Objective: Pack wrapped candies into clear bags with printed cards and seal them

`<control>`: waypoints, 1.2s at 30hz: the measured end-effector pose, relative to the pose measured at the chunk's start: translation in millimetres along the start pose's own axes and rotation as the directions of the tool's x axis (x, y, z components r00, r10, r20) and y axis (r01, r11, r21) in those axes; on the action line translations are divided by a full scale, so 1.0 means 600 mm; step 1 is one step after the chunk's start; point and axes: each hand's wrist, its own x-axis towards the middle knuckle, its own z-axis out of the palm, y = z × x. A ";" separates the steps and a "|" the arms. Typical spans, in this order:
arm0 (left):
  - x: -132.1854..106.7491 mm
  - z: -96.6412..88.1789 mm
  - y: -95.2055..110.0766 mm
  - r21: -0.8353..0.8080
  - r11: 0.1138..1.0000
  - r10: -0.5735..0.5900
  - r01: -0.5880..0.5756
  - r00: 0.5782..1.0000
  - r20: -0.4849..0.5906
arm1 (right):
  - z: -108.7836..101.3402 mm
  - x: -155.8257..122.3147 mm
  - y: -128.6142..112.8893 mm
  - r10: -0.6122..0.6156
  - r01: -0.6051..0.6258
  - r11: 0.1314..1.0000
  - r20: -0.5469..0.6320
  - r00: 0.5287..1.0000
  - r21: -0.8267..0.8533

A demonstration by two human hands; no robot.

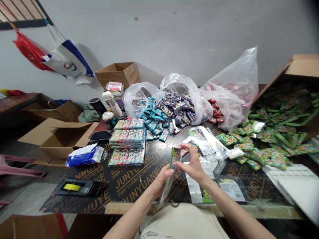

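Observation:
My left hand (162, 179) is closed around a clear plastic bag (166, 192) with small green and dark packets (174, 156) standing in its upper part. At the upper right of those packets, my right hand (193, 166) has its thumb and fingertips on them, the forefinger bent over the top edge. My palms hide part of the bag. Left of my hands is a stack of wrapped multicoloured packets (126, 156). Printed cards in clear sleeves (203, 141) lie to the right of them.
Plastic bags spill blue packets (154, 116), purple packets (178, 106) and red packets (216, 111) at the back. Green packets (259, 146) pour from a tipped carton (302, 66) on the right. Leftward are a wipes pack (84, 156), a black tray (77, 187) and an open carton (61, 139).

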 end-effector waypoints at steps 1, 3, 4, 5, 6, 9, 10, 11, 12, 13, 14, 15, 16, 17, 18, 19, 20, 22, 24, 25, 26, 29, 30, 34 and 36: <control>-0.003 -0.001 0.000 0.012 1.000 -0.002 0.002 1.000 0.022 | -0.005 0.005 0.000 -0.003 0.002 1.000 0.069 0.998 0.014; -0.007 -0.002 0.004 0.021 1.000 -0.002 0.001 0.999 0.049 | -0.012 0.015 0.000 -0.043 0.036 0.999 0.197 0.979 0.040; -0.009 -0.002 0.008 0.033 0.999 0.000 -0.002 0.998 0.057 | -0.015 0.018 0.000 -0.083 0.072 0.996 0.270 0.959 0.051; -0.011 -0.002 0.014 0.052 0.999 0.003 -0.006 0.998 0.066 | -0.019 0.021 0.001 -0.127 0.112 0.992 0.345 0.930 0.062; -0.013 -0.001 0.019 0.080 0.997 0.010 -0.016 0.997 0.075 | -0.022 0.024 0.001 -0.162 0.146 0.987 0.416 0.895 0.070; -0.016 0.001 0.035 0.170 0.985 0.023 -0.038 0.996 0.091 | -0.032 0.027 0.001 -0.157 0.154 0.987 0.555 0.817 0.052; -0.016 0.002 0.038 0.186 0.982 0.019 -0.034 0.996 0.085 | -0.034 0.026 0.002 -0.129 0.132 0.991 0.567 0.814 0.037; -0.016 0.003 0.040 0.194 0.981 0.007 -0.021 0.997 0.074 | -0.034 0.026 0.003 -0.103 0.101 0.994 0.570 0.816 0.034; -0.015 0.004 0.040 0.193 0.981 -0.008 -0.003 0.998 0.059 | -0.034 0.025 0.005 -0.081 0.063 0.997 0.565 0.821 0.050; -0.014 0.004 0.041 0.184 0.983 -0.021 0.015 0.999 0.035 | -0.031 0.024 0.007 -0.061 0.020 0.996 0.546 0.835 0.081; -0.013 0.003 0.041 0.167 0.986 -0.029 0.029 1.000 -0.003 | -0.028 0.022 0.009 -0.040 -0.023 0.993 0.502 0.864 0.118; -0.012 0.003 0.041 0.146 0.988 -0.035 0.042 0.998 -0.052 | -0.022 0.020 0.011 -0.008 -0.063 0.986 0.421 0.907 0.155; -0.011 0.001 0.041 0.124 0.991 -0.041 0.054 0.994 -0.105 | -0.016 0.017 0.014 0.039 -0.103 0.977 0.314 0.949 0.189; -0.010 0.000 0.041 0.103 0.993 -0.048 0.064 0.987 -0.152 | -0.008 0.013 0.015 0.102 -0.149 0.962 0.206 0.973 0.227; -0.009 -0.002 0.041 0.089 0.993 -0.056 0.073 0.981 -0.188 | -0.001 0.008 0.017 0.175 -0.207 0.940 0.139 0.975 0.272; -0.008 -0.004 0.041 0.084 0.993 -0.059 0.078 0.977 -0.207 | 0.007 0.003 0.018 0.244 -0.276 0.904 0.137 0.960 0.327; -0.007 -0.006 0.040 0.092 0.993 -0.053 0.074 0.976 -0.210 | 0.014 -0.003 0.019 0.294 -0.351 0.854 0.200 0.935 0.384; -0.006 -0.011 0.037 0.163 0.986 -0.008 0.039 0.982 -0.190 | 0.026 -0.013 0.020 0.300 -0.468 0.753 0.392 0.870 0.463; -0.005 -0.017 0.032 0.310 0.951 0.077 -0.018 0.981 -0.178 | 0.033 -0.017 0.022 0.259 -0.492 0.713 0.465 0.847 0.500; -0.005 -0.021 0.029 0.394 0.918 0.117 -0.038 0.977 -0.178 | 0.034 -0.016 0.022 0.255 -0.478 0.719 0.448 0.857 0.505; -0.004 -0.025 0.027 0.467 0.883 0.151 -0.049 0.971 -0.184 | 0.034 -0.013 0.023 0.264 -0.461 0.735 0.416 0.870 0.497; 0.001 -0.036 0.022 0.584 0.810 0.215 -0.051 0.953 -0.215 | 0.034 -0.004 0.023 0.325 -0.464 0.762 0.354 0.877 0.451; 0.003 -0.040 0.022 0.593 0.803 0.233 -0.055 0.946 -0.228 | 0.034 -0.004 0.022 0.350 -0.496 0.743 0.371 0.860 0.449; 0.017 -0.048 0.029 0.543 0.837 0.301 -0.075 0.891 -0.340 | 0.040 -0.029 0.014 0.316 -0.696 0.559 0.660 0.681 0.450; 0.021 -0.048 0.032 0.474 0.877 0.279 -0.080 0.888 -0.365 | 0.041 -0.045 0.016 0.272 -0.739 0.510 0.732 0.624 0.441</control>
